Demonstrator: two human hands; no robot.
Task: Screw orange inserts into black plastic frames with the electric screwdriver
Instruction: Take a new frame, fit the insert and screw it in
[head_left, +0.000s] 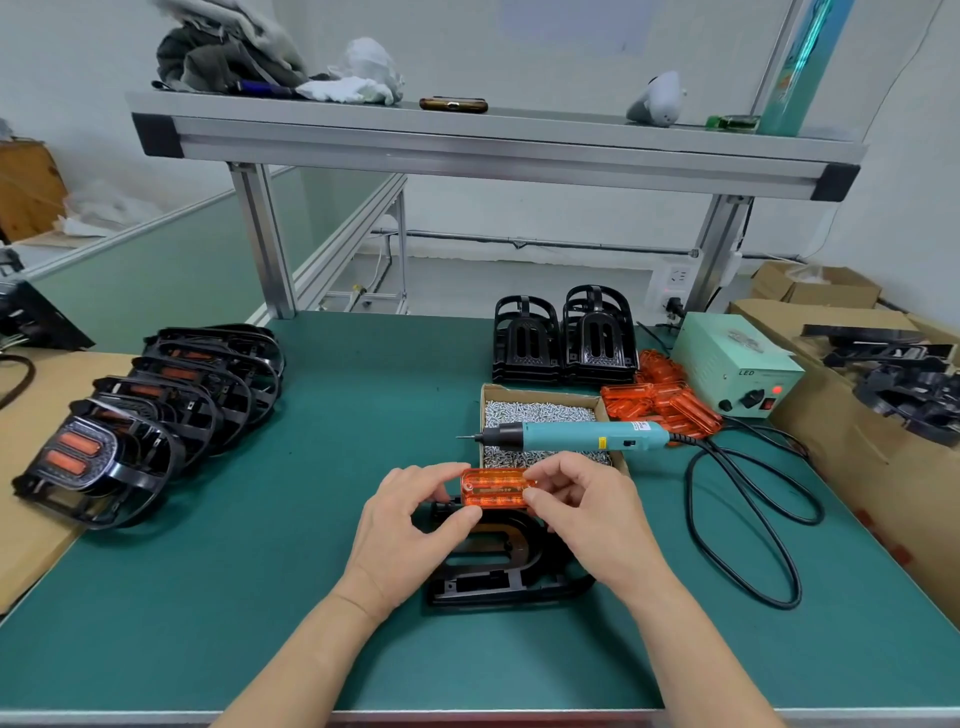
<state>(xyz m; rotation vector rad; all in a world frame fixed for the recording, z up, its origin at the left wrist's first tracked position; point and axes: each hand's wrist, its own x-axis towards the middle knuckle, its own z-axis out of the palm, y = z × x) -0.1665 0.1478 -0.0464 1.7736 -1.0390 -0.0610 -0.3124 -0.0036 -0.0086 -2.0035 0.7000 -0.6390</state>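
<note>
Pinching translucent ribbed orange insert | left hand, right hand fingers grip its ends | over black frame

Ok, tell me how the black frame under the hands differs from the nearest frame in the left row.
The frame under the hands shows no orange fitted; the nearest row frame carries two orange inserts. The first lies alone on the green mat; the row frame lies partly on the brown board, overlapping its neighbours. The left hand and right hand hold a loose insert over the first; no hand touches the row frame. Both are black plastic.
</note>
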